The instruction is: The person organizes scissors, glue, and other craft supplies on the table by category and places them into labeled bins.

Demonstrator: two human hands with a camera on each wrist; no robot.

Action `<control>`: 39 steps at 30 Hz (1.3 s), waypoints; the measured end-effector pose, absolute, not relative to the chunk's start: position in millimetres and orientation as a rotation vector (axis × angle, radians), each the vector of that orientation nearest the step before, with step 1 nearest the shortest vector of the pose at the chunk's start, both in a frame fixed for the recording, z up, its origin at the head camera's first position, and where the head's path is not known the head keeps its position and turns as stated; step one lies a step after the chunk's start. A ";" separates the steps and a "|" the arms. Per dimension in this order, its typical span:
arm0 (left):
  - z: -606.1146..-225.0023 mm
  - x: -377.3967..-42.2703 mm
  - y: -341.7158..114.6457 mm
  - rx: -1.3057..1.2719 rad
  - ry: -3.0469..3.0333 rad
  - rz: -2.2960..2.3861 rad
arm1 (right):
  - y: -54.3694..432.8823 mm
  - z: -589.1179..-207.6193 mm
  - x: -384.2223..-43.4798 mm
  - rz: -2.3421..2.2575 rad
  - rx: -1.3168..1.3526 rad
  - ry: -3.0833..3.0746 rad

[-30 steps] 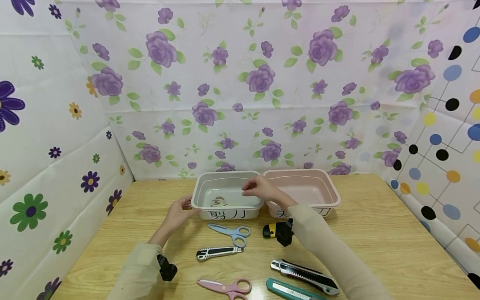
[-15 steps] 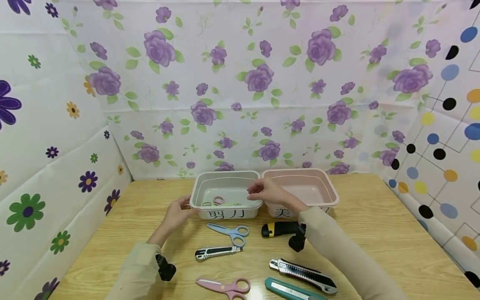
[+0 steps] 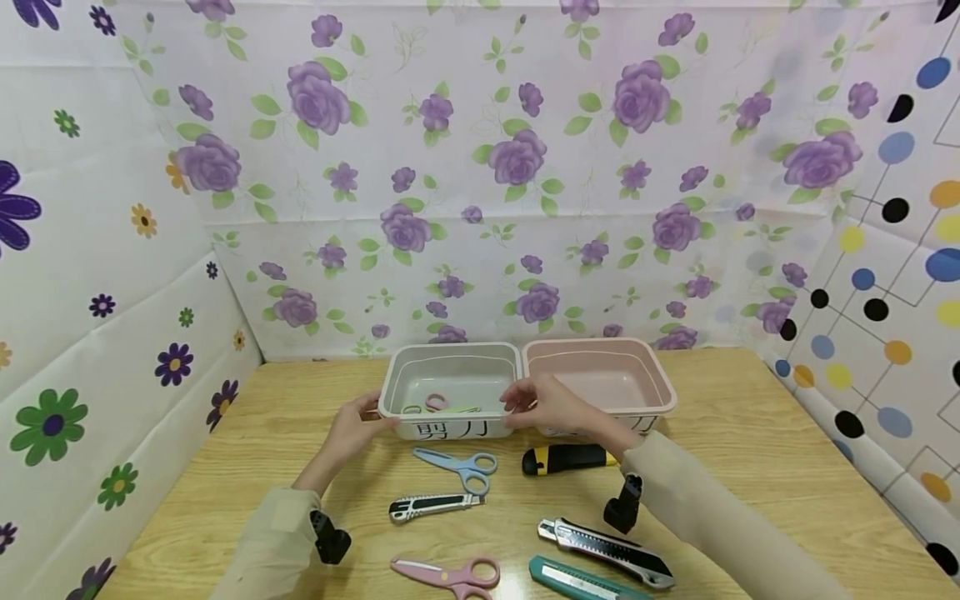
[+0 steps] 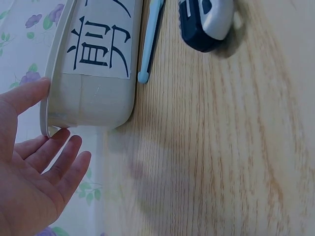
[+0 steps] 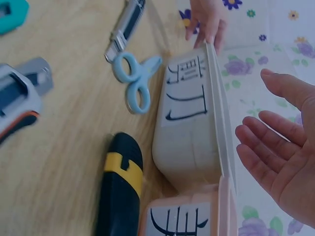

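My left hand (image 3: pixel 352 433) holds the left end of the grey bin (image 4: pixel 98 105), its thumb on the front of the rim and fingertips at the rim's end. My right hand (image 3: pixel 551 408), fingers loosely bent and holding nothing, hovers by that bin's right front corner. In the right wrist view a gap separates its fingers (image 5: pixel 268 152) from the rim. Inside the grey bin, pink-looped scissors (image 3: pixel 437 402) and something green show, partly hidden by the front wall. Blue scissors (image 3: pixel 457 468) lie in front of it. The pink bin (image 3: pixel 600 383) stands alongside, right.
On the table (image 3: pixel 750 467), a black and yellow cutter (image 3: pixel 566 458) lies before the pink bin. Nearer are a small silver-black cutter (image 3: pixel 435 506), pink scissors (image 3: pixel 450 575), a large silver-black cutter (image 3: pixel 607 552) and a teal cutter (image 3: pixel 581 579). Flowered cloth (image 3: pixel 465 183) rises behind.
My right hand has drawn back rightward and down from over the grey bin to its front corner. The scissors in the bin, blurred a second ago, now lie still. My left hand has stayed.
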State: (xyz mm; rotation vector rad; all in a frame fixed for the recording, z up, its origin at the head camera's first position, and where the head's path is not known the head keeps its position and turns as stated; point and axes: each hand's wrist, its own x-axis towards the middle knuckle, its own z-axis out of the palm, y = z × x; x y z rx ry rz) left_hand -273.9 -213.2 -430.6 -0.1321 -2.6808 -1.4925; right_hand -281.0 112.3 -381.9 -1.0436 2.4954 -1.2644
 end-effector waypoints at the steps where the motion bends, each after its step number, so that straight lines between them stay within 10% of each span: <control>1: -430.4 -273.7 -213.0 -0.128 -2.680 -1.492 | 112.3 -382.3 -277.9 -1.269 -1.043 2.490; 39: -430.7 -270.5 -212.8 -0.154 -2.657 -1.518 | 75.9 -446.5 -182.1 -1.240 -0.932 2.200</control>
